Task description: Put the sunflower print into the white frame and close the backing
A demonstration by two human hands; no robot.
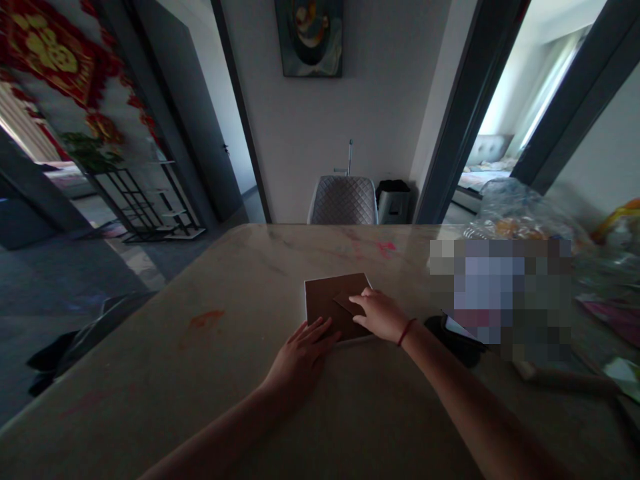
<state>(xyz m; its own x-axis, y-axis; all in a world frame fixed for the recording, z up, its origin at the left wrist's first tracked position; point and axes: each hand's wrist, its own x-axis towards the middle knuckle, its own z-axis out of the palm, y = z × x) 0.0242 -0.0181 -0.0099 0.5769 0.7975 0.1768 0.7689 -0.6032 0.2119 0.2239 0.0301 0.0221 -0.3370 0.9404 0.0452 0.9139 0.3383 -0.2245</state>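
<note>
As we entered it, one folded brown paper square point(325, 308) lay on the marble surface point(215, 373); left hand point(300, 363) at its near edge, fingers point(313, 335) spread; right hand point(379, 315) on its flap, fingers point(363, 301) pressed together.

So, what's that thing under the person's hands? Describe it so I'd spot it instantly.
On the pale marble table lies a brown paper square. The left hand touches its near edge, the right hand its top. A triangular flap sets it apart.
</note>
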